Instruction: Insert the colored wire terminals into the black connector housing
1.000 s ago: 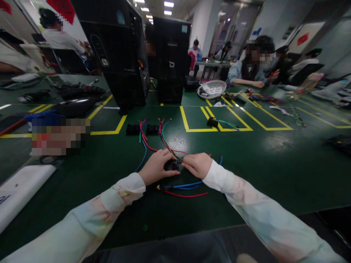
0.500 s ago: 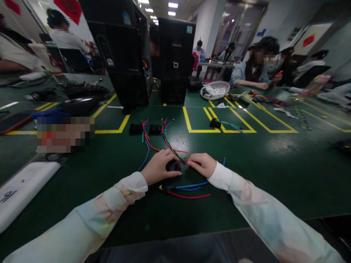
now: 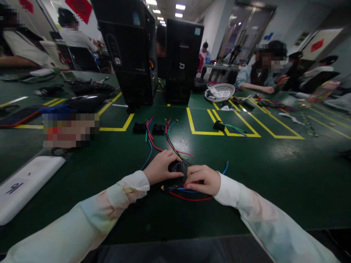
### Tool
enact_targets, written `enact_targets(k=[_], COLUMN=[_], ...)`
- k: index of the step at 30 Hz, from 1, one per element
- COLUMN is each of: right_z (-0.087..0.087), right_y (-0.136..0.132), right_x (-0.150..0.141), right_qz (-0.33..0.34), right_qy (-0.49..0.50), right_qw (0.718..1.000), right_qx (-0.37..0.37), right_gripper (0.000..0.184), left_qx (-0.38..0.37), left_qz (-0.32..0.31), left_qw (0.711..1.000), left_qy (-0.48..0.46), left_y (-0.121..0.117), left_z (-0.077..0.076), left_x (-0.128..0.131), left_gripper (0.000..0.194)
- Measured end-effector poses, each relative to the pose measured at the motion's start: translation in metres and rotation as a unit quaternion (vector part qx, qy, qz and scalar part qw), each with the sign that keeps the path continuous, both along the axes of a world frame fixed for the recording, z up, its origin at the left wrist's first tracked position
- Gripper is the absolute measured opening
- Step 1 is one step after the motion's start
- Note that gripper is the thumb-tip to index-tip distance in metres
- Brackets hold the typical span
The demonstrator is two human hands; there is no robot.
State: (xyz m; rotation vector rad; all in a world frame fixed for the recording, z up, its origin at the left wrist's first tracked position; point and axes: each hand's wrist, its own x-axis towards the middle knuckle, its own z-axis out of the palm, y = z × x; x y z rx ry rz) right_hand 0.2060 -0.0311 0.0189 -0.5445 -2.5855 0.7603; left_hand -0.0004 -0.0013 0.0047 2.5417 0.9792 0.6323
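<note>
My left hand [image 3: 160, 167] is closed around a black slotted plastic socket [image 3: 175, 167], thumb at its near side and fingers over its far side. Close by on the right, my right hand [image 3: 205, 179] is closed with a red wire [image 3: 197, 182] showing between thumb and fingers; most of the wire is hidden. Just below that hand lie blue wires [image 3: 179, 189] and another red wire [image 3: 189, 199], gathered at brass-coloured terminals [image 3: 162, 188]. Beyond my hands rest two black sockets [image 3: 139, 128] [image 3: 158, 128] beside red, green and blue wires [image 3: 150, 135].
Two black computer towers [image 3: 131, 62] [image 3: 182, 62] stand at the back. A white basket [image 3: 220, 92] and a black socket with wires [image 3: 218, 125] are to the right. At left lies a white power-bank-like case [image 3: 30, 188]. A person [image 3: 255, 76] sits across the green table [image 3: 131, 223].
My right hand has moved down and away from the socket, with the red wire now folded inside its fingers. My left hand stays on the socket. The whole view has shifted slightly.
</note>
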Motion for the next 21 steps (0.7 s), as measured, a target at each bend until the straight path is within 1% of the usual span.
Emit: enact_targets(k=[4,6,9,11,17,21], right_z=[-0.001,-0.003,-0.007,-0.008,-0.004,0.001], right_y=[-0.014,-0.019,-0.023,-0.023,-0.021,-0.017], right_x=[-0.01,-0.014,-0.016,-0.017,-0.014,-0.01], right_qz=[-0.035,-0.046,-0.053,-0.058,-0.064,-0.06], right_qy=[-0.024,-0.05,-0.098,-0.113,-0.108,-0.075], right_qw=[0.998,0.996,0.989,0.985,0.985,0.99], right_qx=[0.042,0.06,0.1,0.12,0.121,0.106], right_gripper=[0.023,0.02,0.018,0.018,0.018,0.017], left_qx=[-0.001,-0.006,-0.01,-0.01,-0.008,-0.006], left_qz=[0.005,0.005,0.004,0.005,0.007,0.004], left_qw=[1.0,1.0,1.0,1.0,1.0,1.0], left_qy=[0.005,0.003,0.0,0.0,-0.005,-0.005], left_y=[0.001,0.001,0.001,0.001,0.0,0.0], left_z=[-0.002,-0.002,-0.002,-0.002,-0.001,-0.001], left_x=[0.0,-0.001,-0.001,-0.001,-0.001,-0.001], left_gripper=[0.035,0.035,0.037,0.036,0.033,0.035])
